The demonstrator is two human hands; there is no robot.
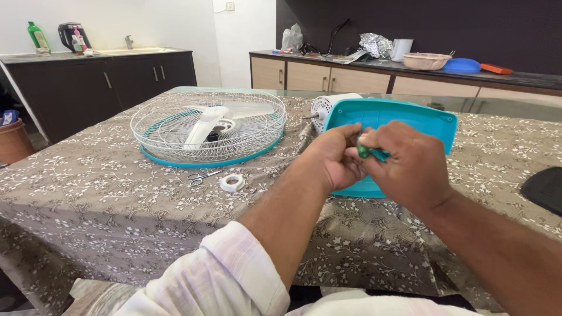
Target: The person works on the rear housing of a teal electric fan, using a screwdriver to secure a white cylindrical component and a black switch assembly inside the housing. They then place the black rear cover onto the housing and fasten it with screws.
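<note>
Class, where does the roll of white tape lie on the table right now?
In the head view, the tape lies left of centre on the table, beside the scissors, just in front of the fan cage.

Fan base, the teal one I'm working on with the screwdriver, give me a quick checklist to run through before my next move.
1. Screwdriver held: ok, right hand closed on its green handle.
2. Left hand steadying: ok, it meets the right hand at the tool.
3. Tip seated on a screw: cannot tell, hands hide it.
4. Fan base stable: ok, resting on the table, motor behind it.
5. Grille out of the way: ok, lying apart to the left.
6. Scissors and tape clear of the hands: ok, beside the grille.
</note>
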